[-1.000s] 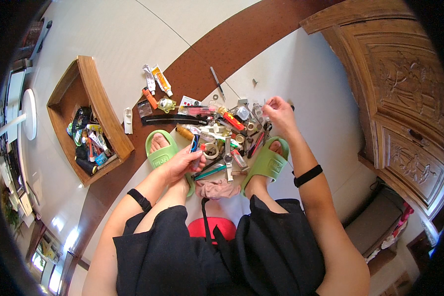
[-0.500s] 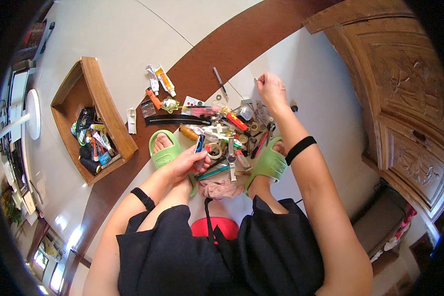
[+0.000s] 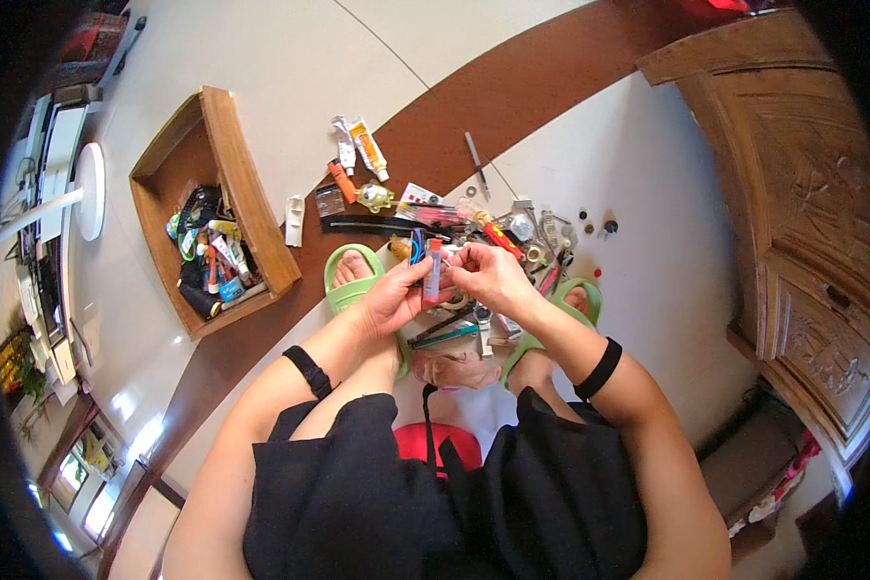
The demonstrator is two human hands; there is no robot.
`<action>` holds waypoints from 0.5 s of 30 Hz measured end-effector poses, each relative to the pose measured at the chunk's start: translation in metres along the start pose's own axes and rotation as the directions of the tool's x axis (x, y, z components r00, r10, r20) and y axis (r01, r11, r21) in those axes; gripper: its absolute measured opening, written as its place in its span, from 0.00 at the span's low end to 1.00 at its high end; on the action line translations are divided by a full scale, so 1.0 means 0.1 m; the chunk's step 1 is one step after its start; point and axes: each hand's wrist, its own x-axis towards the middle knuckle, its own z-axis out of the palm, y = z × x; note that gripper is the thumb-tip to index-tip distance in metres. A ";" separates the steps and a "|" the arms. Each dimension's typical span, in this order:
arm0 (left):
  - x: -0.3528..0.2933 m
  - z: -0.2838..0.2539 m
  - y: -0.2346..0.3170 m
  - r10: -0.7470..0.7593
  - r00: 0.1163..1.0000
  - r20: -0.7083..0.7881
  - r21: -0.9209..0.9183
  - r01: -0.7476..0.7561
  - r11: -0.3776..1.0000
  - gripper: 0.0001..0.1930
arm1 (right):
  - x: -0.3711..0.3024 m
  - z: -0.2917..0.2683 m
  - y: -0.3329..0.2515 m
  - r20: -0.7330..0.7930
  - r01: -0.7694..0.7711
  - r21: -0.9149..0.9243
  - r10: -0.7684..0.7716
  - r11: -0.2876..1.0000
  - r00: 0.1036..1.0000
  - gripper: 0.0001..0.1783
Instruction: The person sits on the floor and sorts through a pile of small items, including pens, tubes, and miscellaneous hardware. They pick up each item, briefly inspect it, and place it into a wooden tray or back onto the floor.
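My left hand [image 3: 392, 298] is closed around a small translucent tube with red ends [image 3: 433, 274], held upright over the pile. A slim blue-and-black item [image 3: 417, 246] pokes up beside the tube from the same grip. Close to the tube's right side, my right hand [image 3: 493, 280] has its fingertips pinched together; what is between them is hidden. Under both hands lie many small things, among them a red-and-yellow tool [image 3: 500, 238], a wristwatch [image 3: 483, 324], a teal stick [image 3: 449, 336] and a black zipper strip [image 3: 358, 226].
A wooden drawer [image 3: 251, 184] with tubes and small items stands at left. Two squeezed tubes [image 3: 368, 150] and a dark stick [image 3: 476, 164] lie beyond the pile. A carved wooden cabinet [image 3: 817, 193] is at right. My feet in green slippers [image 3: 356, 280] flank the pile, near a pink cloth [image 3: 454, 369].
My right hand has come back from the far right side of the pile to beside my left hand. The red-ended tube in my left hand now shows upright. The view has shifted slightly.
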 end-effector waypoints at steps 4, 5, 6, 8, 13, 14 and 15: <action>-0.02 -0.07 0.02 0.049 0.998 0.029 -0.084 -0.046 0.995 0.16 | -0.06 0.06 -0.20 0.023 0.052 -0.044 -0.051 0.998 0.998 0.13; -0.03 -0.09 0.02 0.060 0.998 0.009 -0.081 -0.059 0.995 0.16 | -0.05 0.09 -0.24 0.019 0.073 -0.108 -0.071 0.992 0.997 0.15; -0.03 -0.11 0.02 0.077 0.997 0.018 -0.090 -0.075 0.993 0.16 | -0.09 0.07 -0.24 0.048 0.091 -0.133 -0.085 0.987 0.995 0.15; -0.02 -0.15 0.04 0.104 0.994 0.021 -0.080 -0.102 0.992 0.16 | -0.11 0.10 -0.25 0.013 0.224 -0.270 -0.229 0.937 0.973 0.14; -0.11 -0.21 0.16 0.156 0.988 0.002 -0.023 -0.156 0.987 0.16 | -0.18 0.11 -0.25 0.066 0.188 -0.075 -0.184 0.979 0.981 0.11; -0.17 -0.24 0.25 0.158 0.987 -0.010 -0.093 -0.158 0.983 0.17 | -0.17 0.11 -0.26 0.048 0.120 0.040 -0.122 0.992 0.991 0.11; -0.25 -0.29 0.36 0.202 0.979 -0.006 -0.101 -0.202 0.974 0.17 | -0.18 0.12 -0.26 0.036 0.020 0.177 -0.027 0.984 0.999 0.10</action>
